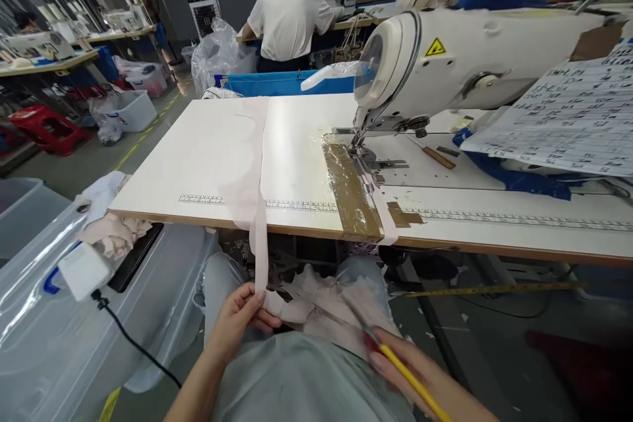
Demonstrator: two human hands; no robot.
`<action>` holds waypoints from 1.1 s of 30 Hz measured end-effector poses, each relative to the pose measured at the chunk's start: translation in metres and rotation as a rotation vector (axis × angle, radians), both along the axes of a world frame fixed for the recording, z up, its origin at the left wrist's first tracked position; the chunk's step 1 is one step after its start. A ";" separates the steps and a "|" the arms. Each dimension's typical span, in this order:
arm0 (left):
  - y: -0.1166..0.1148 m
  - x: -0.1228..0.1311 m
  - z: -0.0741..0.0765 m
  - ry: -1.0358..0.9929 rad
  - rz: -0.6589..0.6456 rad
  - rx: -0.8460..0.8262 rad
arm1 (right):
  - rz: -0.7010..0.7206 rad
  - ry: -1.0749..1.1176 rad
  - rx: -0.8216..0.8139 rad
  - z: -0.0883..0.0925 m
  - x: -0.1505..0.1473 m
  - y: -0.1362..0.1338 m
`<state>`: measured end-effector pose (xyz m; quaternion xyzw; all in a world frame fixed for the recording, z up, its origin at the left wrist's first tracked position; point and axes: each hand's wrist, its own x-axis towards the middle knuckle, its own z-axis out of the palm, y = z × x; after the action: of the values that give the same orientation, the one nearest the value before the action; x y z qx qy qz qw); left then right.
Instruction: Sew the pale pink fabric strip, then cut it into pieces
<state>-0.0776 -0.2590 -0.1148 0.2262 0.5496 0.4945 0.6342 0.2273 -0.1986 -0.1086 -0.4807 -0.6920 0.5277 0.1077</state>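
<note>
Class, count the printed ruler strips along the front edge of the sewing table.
2: one ruler strip left of the brown tape patch, under the pink fabric band; one to its right. More may lie outside the frame.

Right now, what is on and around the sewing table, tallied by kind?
Sewing machine: 1
Pale fabric strip, held by left hand: 1
Yellow tool in right hand: 1
Printed paper sheet: 1
Brown tape patches: 2
Total: 6

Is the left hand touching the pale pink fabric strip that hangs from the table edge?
Touching. The head view shows the left hand pinching the lower end of the fabric strip between thumb and fingers, with no gap visible.
</note>
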 end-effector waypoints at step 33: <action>-0.015 0.004 -0.001 -0.066 0.031 -0.092 | 0.752 -0.345 0.533 0.019 -0.107 0.058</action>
<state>-0.0736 -0.2743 -0.1162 0.1716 0.5540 0.4857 0.6540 0.1201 -0.1401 -0.0896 -0.2336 -0.9363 0.2472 -0.0873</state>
